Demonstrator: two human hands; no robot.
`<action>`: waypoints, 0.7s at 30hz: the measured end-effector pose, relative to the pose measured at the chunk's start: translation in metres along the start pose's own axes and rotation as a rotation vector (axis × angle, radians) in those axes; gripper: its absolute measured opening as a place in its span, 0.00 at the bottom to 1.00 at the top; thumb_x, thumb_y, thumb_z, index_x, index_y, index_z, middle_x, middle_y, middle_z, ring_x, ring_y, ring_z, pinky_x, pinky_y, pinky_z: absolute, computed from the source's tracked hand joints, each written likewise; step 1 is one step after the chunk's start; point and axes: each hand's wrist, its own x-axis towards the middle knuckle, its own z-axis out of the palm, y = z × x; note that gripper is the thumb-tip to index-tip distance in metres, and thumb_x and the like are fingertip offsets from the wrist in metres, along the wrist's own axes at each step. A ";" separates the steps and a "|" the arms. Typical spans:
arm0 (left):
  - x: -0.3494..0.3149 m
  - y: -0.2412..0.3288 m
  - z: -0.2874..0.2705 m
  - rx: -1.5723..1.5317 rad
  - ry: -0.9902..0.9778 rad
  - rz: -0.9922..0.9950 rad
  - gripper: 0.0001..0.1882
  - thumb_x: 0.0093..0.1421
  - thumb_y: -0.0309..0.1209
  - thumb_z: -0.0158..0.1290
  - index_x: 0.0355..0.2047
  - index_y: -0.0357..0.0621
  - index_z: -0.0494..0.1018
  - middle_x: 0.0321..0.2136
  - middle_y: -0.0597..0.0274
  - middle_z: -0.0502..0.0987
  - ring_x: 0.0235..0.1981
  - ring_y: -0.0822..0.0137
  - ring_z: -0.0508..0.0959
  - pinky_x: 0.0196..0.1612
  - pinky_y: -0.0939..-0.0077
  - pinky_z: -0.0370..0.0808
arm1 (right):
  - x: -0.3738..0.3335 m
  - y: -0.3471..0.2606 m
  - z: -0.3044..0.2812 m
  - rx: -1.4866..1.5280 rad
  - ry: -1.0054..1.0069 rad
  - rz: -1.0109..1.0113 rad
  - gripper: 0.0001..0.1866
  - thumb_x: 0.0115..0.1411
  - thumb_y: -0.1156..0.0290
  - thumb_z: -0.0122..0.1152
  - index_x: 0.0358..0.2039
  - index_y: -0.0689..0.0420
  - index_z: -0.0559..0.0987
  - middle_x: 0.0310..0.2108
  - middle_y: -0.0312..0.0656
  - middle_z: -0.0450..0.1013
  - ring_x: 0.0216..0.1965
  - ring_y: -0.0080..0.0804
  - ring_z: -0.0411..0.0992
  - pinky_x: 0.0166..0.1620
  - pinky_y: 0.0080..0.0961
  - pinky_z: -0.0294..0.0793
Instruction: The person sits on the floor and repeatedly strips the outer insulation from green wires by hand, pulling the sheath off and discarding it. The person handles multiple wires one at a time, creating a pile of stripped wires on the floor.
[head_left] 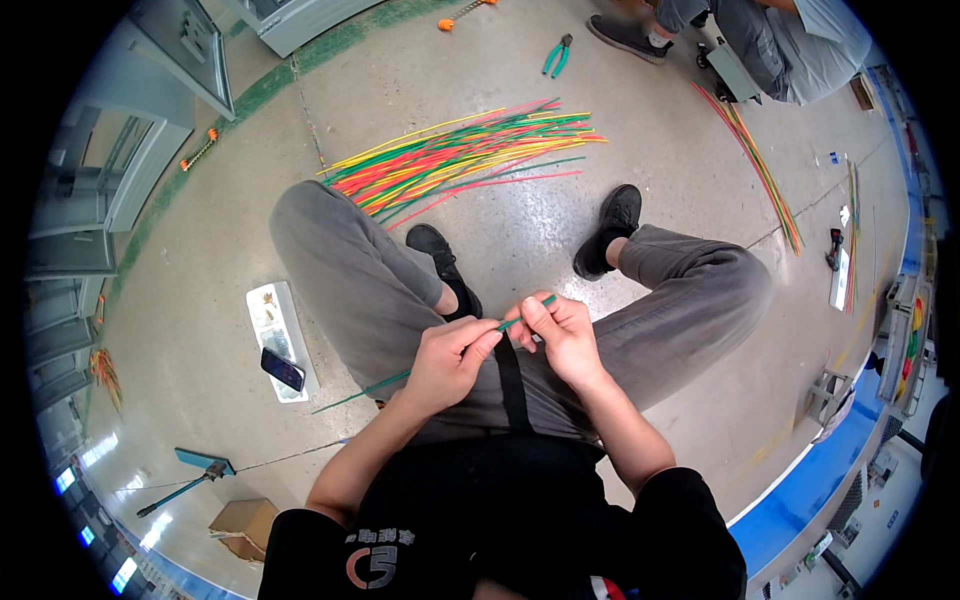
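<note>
My left hand pinches a thin green wire between thumb and fingers. The wire's long end runs back past my left wrist toward the lower left. Close beside it, my right hand is closed on the wire's other end, with a short green tip sticking out above the thumb. Both hands are over my lap, and a black strap hangs down between them. What the tucked fingers of the right hand touch is hidden. Beyond my feet lies a loose bundle of red, yellow and green wires on the floor.
Green-handled pliers lie past the bundle. Left of my leg, a phone rests on a white tray. Another person sits at the upper right, near more wires. A cardboard box and grey cabinets stand left.
</note>
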 end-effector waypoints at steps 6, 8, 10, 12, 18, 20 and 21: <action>-0.007 0.000 0.001 0.040 -0.036 -0.001 0.07 0.59 0.26 0.53 0.35 0.34 0.75 0.21 0.55 0.73 0.19 0.62 0.72 0.23 0.73 0.67 | 0.003 0.007 -0.015 0.220 -0.122 0.152 0.17 0.66 0.60 0.50 0.32 0.62 0.77 0.23 0.37 0.73 0.22 0.19 0.67 0.26 0.17 0.66; -0.007 -0.005 0.002 0.034 -0.036 0.006 0.06 0.60 0.26 0.53 0.35 0.35 0.75 0.21 0.55 0.73 0.19 0.62 0.72 0.23 0.73 0.67 | 0.004 0.008 -0.019 0.291 -0.161 0.211 0.17 0.66 0.60 0.50 0.32 0.62 0.77 0.24 0.36 0.74 0.22 0.18 0.67 0.27 0.17 0.67; -0.006 -0.007 0.001 0.041 -0.049 -0.011 0.06 0.60 0.26 0.53 0.35 0.34 0.75 0.22 0.54 0.74 0.20 0.62 0.73 0.24 0.73 0.68 | 0.006 0.007 -0.020 0.066 -0.136 0.110 0.16 0.66 0.61 0.51 0.33 0.62 0.77 0.24 0.36 0.74 0.23 0.18 0.68 0.28 0.16 0.67; -0.003 -0.005 0.000 0.063 -0.073 -0.050 0.07 0.60 0.26 0.53 0.34 0.33 0.75 0.23 0.54 0.76 0.22 0.63 0.74 0.26 0.74 0.69 | 0.006 0.005 -0.020 -0.046 -0.115 0.054 0.15 0.66 0.62 0.52 0.34 0.62 0.78 0.24 0.36 0.74 0.23 0.18 0.68 0.28 0.16 0.68; -0.003 -0.005 0.006 0.069 -0.005 -0.069 0.06 0.60 0.25 0.52 0.34 0.33 0.74 0.24 0.54 0.76 0.22 0.63 0.75 0.27 0.75 0.69 | -0.001 0.000 -0.004 -0.096 0.030 0.044 0.15 0.66 0.63 0.52 0.34 0.64 0.78 0.23 0.37 0.74 0.23 0.19 0.68 0.29 0.17 0.68; -0.001 -0.008 0.005 0.059 -0.018 -0.047 0.06 0.60 0.25 0.53 0.34 0.33 0.74 0.24 0.54 0.75 0.22 0.64 0.75 0.27 0.75 0.69 | -0.002 -0.002 0.000 -0.124 0.076 0.046 0.15 0.65 0.63 0.52 0.33 0.62 0.78 0.23 0.36 0.74 0.23 0.18 0.68 0.30 0.16 0.68; -0.001 -0.010 0.004 0.056 -0.024 -0.036 0.06 0.60 0.25 0.53 0.34 0.33 0.74 0.24 0.54 0.75 0.22 0.64 0.75 0.26 0.75 0.69 | 0.000 -0.002 -0.002 -0.075 0.052 0.064 0.15 0.65 0.62 0.52 0.33 0.62 0.78 0.23 0.36 0.74 0.22 0.18 0.67 0.29 0.16 0.68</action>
